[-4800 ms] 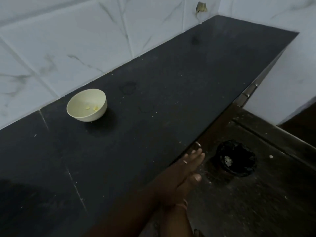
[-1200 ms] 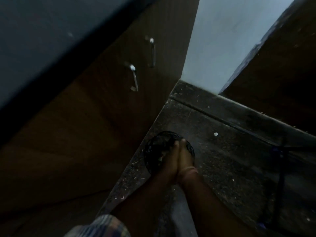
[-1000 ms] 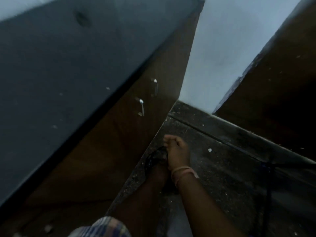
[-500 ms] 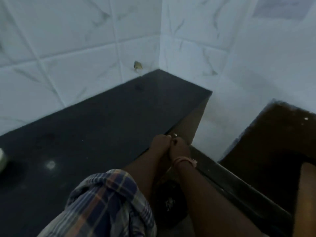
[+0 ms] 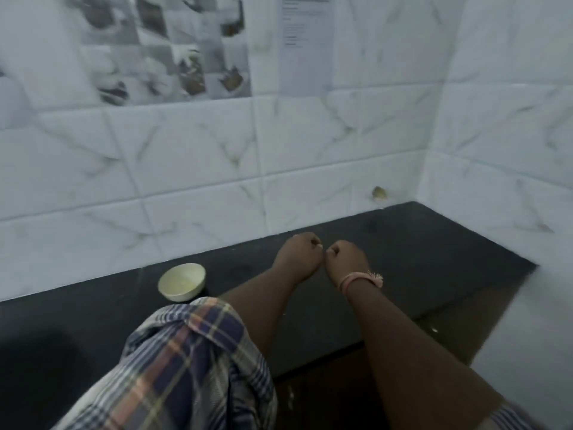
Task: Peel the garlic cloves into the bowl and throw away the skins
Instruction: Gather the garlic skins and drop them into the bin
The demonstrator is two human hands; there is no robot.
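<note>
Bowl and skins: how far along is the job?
Looks mostly done: the bowl sits on the black counter, holding something pale, too blurred to identify. The left hand and right hand hang curled above the counter, apparently holding nothing. No bin shows.

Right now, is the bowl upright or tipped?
Upright: the small cream round bowl sits base-down on the black stone counter, rim facing up.

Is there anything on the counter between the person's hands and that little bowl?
Nothing visible. The bowl sits near the wall, left of the left hand and right hand, with only bare dark counter between them.
</note>
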